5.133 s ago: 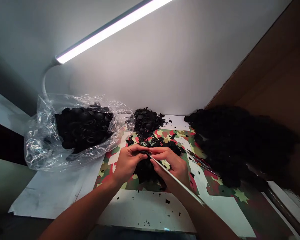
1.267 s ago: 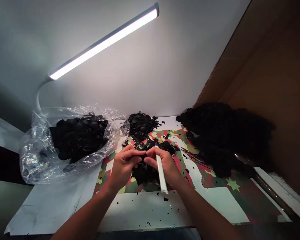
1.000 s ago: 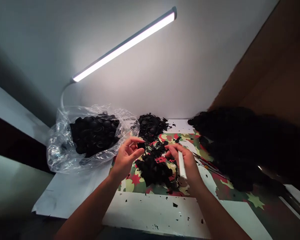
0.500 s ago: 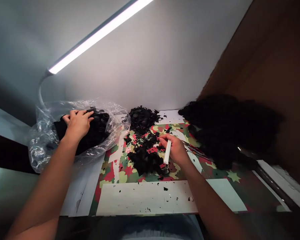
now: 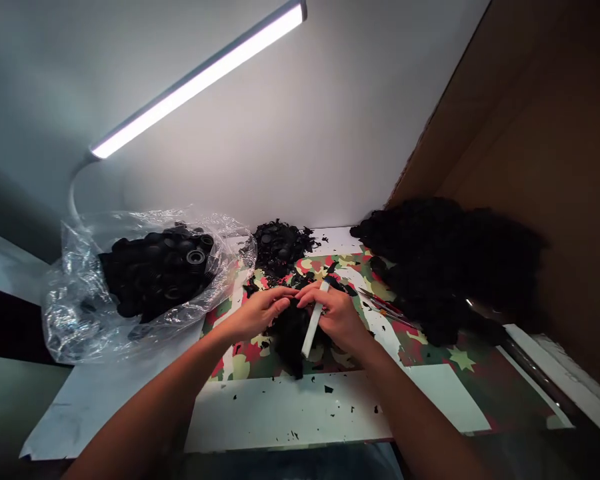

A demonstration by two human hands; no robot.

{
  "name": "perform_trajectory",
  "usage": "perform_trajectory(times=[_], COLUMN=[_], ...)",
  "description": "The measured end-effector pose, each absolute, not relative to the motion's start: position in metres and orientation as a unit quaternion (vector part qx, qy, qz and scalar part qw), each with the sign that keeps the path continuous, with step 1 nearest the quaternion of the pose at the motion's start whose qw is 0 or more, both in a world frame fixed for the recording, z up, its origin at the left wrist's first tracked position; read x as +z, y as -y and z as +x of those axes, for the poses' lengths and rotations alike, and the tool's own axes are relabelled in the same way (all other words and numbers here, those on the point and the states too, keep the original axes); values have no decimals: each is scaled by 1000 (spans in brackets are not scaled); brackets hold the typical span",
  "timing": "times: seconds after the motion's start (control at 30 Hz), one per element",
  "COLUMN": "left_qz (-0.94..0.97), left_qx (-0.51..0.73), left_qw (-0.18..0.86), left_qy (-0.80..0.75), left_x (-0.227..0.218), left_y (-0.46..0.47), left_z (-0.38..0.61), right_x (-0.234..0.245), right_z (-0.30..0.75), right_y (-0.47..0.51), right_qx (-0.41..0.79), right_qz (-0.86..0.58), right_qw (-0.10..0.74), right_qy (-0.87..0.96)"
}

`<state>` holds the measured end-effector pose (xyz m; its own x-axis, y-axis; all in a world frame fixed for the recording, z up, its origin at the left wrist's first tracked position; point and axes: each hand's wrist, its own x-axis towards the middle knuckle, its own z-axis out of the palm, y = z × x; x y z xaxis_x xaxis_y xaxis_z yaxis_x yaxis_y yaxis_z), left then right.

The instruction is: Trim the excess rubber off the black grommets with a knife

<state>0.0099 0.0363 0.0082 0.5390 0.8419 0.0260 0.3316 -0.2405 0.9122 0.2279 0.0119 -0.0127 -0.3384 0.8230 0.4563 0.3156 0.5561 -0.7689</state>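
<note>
My left hand (image 5: 263, 312) and my right hand (image 5: 335, 313) meet fingertip to fingertip over the middle of the board. Between the left thumb and fingers is a small black rubber part, mostly hidden against the dark scraps beneath. My right hand is closed around a slim white-handled tool (image 5: 313, 327), its handle slanting down toward me; its working end is hidden by the fingers. Below both hands lies a heap of black scraps (image 5: 287, 343). A clear plastic bag (image 5: 67, 320) on the left lies open around many black round parts (image 5: 155, 273), one showing a ringed face.
A pile of black trimmings (image 5: 283, 243) sits at the back. A large black heap (image 5: 445, 267) fills the right, beside red-handled tools (image 5: 387, 307). White strips (image 5: 260, 413) cover parts of the camouflage-patterned board (image 5: 463, 360). A lit lamp (image 5: 200, 83) hangs above; cardboard (image 5: 520, 120) stands right.
My left hand has left the bag and come right to the middle, meeting my right hand. The right hand, still with the white-handled tool, has shifted slightly toward me.
</note>
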Motion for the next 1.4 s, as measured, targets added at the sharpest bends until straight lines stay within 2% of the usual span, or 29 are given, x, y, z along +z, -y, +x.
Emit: perform_trajectory(times=[0.07, 0.13, 0.33, 0.5, 0.77, 1.3, 1.4], left_qz=[684, 628, 524, 514, 491, 461, 471], left_qx=[274, 310, 436, 460, 501, 529, 528], left_qw=[573, 620, 609, 590, 565, 551, 540], left_qy=[-359, -353, -406, -420, -434, -451, -456], left_x=[3, 2, -4, -6, -5, -10, -11], left_y=[-32, -29, -23, -19, -18, -19, -19], left_z=[23, 28, 26, 26, 28, 29, 28], right_x=[-7, -4, -1, -3, -6, -6, -5], right_z=[227, 228, 232, 220, 203, 204, 203], right_y=[-8, -6, -7, 0, 8, 9, 10], right_qx=[284, 307, 405, 397, 400, 400, 364], right_qz=[-359, -358, -436, -484, -457, -452, -463], right_qw=[461, 475, 573, 540, 557, 501, 486], right_qy=[760, 743, 563, 563, 566, 620, 645])
